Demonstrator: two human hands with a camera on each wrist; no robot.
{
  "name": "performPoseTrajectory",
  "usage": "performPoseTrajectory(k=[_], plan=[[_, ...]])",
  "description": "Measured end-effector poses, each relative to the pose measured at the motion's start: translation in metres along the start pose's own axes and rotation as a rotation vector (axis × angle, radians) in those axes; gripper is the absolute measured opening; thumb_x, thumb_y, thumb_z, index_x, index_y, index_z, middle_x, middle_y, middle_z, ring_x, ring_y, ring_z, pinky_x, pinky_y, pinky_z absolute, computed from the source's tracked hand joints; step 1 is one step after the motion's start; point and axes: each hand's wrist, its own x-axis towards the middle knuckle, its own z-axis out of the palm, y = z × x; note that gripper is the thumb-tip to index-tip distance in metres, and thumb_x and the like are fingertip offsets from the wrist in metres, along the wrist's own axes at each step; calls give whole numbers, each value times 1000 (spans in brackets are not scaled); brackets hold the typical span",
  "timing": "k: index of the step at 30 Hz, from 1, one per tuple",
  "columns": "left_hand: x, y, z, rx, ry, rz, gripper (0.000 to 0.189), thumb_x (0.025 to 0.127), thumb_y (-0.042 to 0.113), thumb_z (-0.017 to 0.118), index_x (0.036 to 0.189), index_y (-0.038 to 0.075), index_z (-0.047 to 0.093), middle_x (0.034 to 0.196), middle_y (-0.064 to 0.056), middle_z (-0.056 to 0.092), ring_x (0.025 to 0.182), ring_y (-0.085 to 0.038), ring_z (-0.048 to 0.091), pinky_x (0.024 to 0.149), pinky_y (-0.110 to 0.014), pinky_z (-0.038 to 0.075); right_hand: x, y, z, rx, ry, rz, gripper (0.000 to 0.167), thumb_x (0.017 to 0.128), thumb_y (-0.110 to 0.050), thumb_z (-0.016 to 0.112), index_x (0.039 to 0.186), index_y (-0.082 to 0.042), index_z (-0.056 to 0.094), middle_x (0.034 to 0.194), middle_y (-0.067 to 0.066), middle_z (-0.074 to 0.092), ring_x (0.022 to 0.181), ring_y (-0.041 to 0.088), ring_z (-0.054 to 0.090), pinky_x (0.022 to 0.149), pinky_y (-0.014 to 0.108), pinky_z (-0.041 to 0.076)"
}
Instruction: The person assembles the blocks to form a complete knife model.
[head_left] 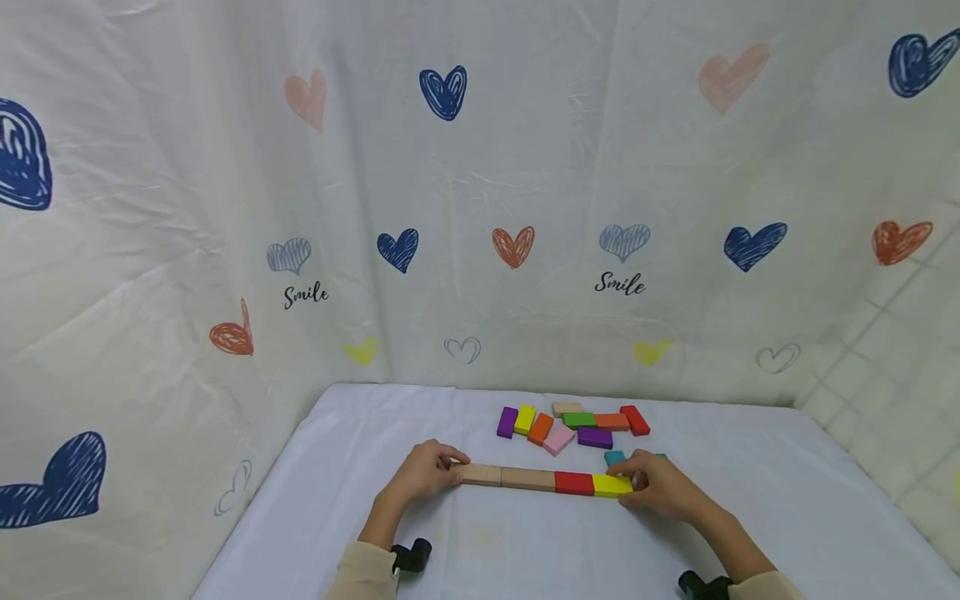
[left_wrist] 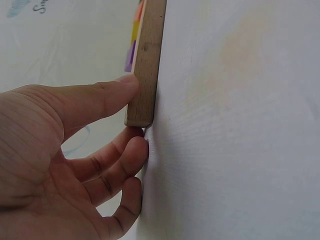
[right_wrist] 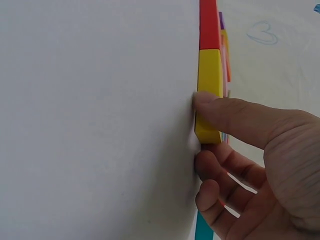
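Four blocks lie end to end in a row on the white cloth: a plain wooden block (head_left: 480,475), a second wooden block (head_left: 527,479), a red block (head_left: 573,483) and a yellow block (head_left: 611,486). At the left end, my left hand (head_left: 422,477) grips the first wooden block, its thumb on the near side in the left wrist view. My right hand (head_left: 663,487) pinches the yellow block at the other end, thumb (right_wrist: 235,117) across its side. Just behind the right fingers sits a teal block (head_left: 613,457), partly hidden by that hand.
Behind the row lie several loose blocks, among them a purple block (head_left: 507,422), a pink block (head_left: 558,439), a green block (head_left: 578,420) and a red block (head_left: 635,420). A heart-printed curtain (head_left: 525,333) rises past the table's far edge.
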Motion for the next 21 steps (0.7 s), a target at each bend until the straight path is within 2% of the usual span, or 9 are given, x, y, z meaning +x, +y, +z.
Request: performPoseTrajectory(k=[7,11,16,21], plan=[[0,0,-1,0,-2,4,22,86,9,80,106,17,80,96,-6,61,85,-19,53,70,-33,44,0,-2,-18,23,3,-61,35,82,-21,85,115,-15,76,96,2,63,80,18,53,65,25,51],[1,-1,-2,7,0,8,21,86,10,80,107,17,80,95,-5,61,85,-18,54,71,-33,44,6,4,-31,34,59,-87,33,88,-21,80,119,-13,73,100,3,65,84,19,54,66,25,51],[1,-1,-2,14,3,11,21,86,10,80,106,18,80,95,-4,62,85,-17,54,71,-31,44,20,19,-42,29,146,-117,40,92,-20,76,129,-8,68,108,10,68,92,22,58,70,26,52],[0,-2,-2,7,-1,18,21,86,10,81,106,18,80,95,-5,62,84,-17,54,71,-32,44,33,32,-47,57,197,-77,53,93,-24,76,140,-6,59,119,20,64,100,27,58,75,32,55]])
